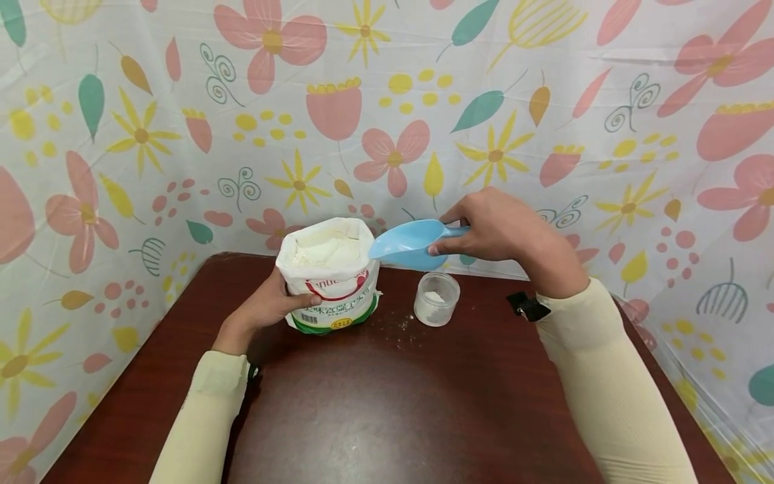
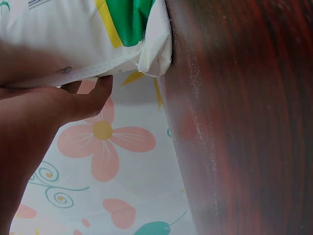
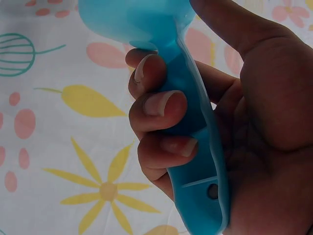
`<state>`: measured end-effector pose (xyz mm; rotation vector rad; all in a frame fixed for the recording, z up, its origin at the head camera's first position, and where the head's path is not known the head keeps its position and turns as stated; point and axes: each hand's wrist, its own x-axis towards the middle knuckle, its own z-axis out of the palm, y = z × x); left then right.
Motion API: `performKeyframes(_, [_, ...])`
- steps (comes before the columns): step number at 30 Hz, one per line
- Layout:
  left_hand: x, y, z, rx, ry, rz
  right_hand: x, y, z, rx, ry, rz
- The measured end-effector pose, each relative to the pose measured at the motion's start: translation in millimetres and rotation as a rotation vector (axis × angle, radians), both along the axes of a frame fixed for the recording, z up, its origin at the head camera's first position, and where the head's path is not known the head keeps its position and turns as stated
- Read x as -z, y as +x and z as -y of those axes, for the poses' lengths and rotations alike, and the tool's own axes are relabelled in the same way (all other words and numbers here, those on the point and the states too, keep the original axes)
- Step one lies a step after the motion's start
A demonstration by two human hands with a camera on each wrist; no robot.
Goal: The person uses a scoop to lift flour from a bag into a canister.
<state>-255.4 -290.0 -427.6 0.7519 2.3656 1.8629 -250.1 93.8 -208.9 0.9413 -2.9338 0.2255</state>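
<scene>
Holds scoop [image 1: 408, 243] by handle [image 3: 193, 205] in right hand [image 1: 492, 225], near bag [image 1: 332, 304] of powder [image 1: 331, 250]; grips bag in left hand [image 1: 269, 306]. Includes cup [image 1: 433, 313], part-filled, on table [image 1: 375, 403], right of bag. Probably calls for bracing bag, levelling scoop and tipping slowly, low over cup, against spills.

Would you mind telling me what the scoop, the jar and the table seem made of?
The scoop looks like smooth plastic, given its thin moulded handle. The jar is clear and shiny: plastic or glass. The table appears polished wood or laminate, showing streaky grain.
</scene>
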Motion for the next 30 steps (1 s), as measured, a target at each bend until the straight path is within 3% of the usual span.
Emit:
performKeyframes(11, [0.4, 0.1, 1, -0.014, -0.01, 0.023, -4.7, -0.8, 19, -0.053, 0.024, -0.026])
performKeyframes(30, [1.1, -0.4, 1, 0.006, 0.002, 0.009, 1.8, -4.8, 56, -0.008, 0.128, -0.032])
